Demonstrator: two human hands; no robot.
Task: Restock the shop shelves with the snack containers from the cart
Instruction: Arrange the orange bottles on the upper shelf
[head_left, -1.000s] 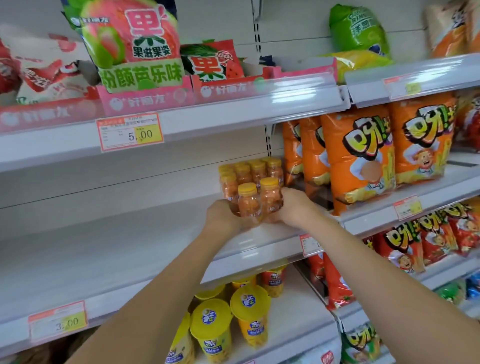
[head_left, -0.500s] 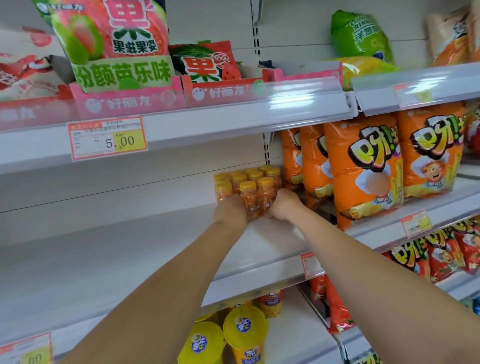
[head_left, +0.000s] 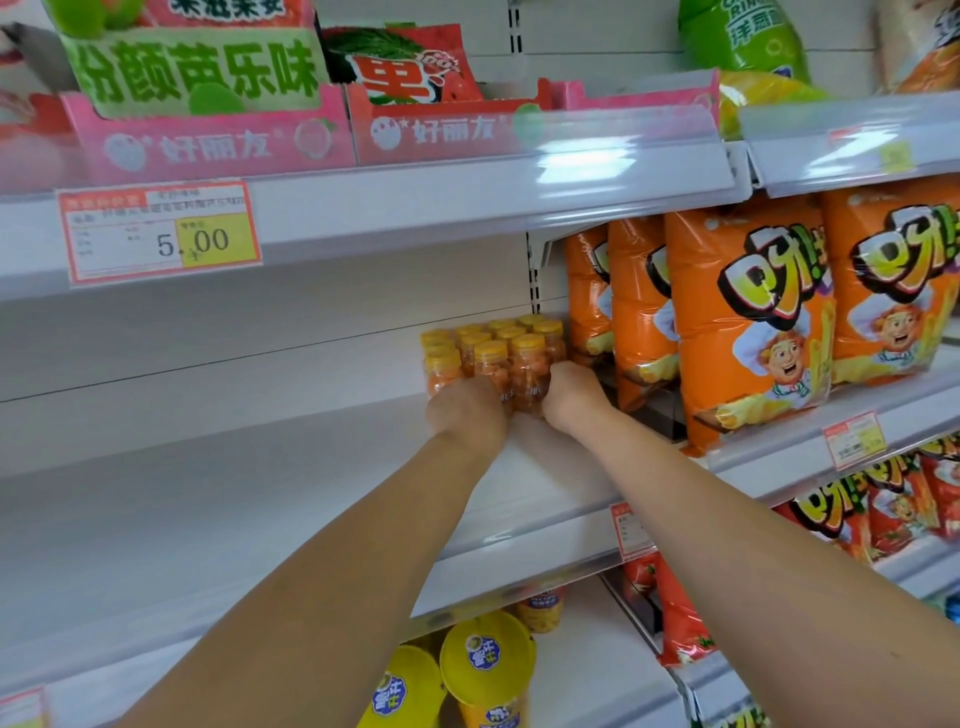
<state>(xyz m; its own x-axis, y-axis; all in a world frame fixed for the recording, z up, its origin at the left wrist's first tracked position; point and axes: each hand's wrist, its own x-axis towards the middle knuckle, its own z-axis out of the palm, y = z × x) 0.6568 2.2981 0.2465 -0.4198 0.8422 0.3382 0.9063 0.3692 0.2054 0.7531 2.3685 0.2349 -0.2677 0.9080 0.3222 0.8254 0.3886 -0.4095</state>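
A shrink-wrapped pack of several small snack jars (head_left: 496, 345) with yellow lids and orange contents stands at the back of the white middle shelf (head_left: 249, 478), close to the rear wall. My left hand (head_left: 465, 413) grips its lower left front and my right hand (head_left: 571, 392) grips its lower right front. Both arms reach far in over the shelf. My fingertips are hidden against the pack.
Orange snack bags (head_left: 748, 322) stand just right of the pack, behind a shelf divider. The upper shelf, with pink display boxes (head_left: 208, 137) and a 5.00 price tag (head_left: 158, 231), hangs low overhead. Yellow-lidded tubs (head_left: 485, 657) sit on the shelf below.
Both hands have carried the pack from above the shelf's front edge back to its rear and set it down. The camera has moved closer.
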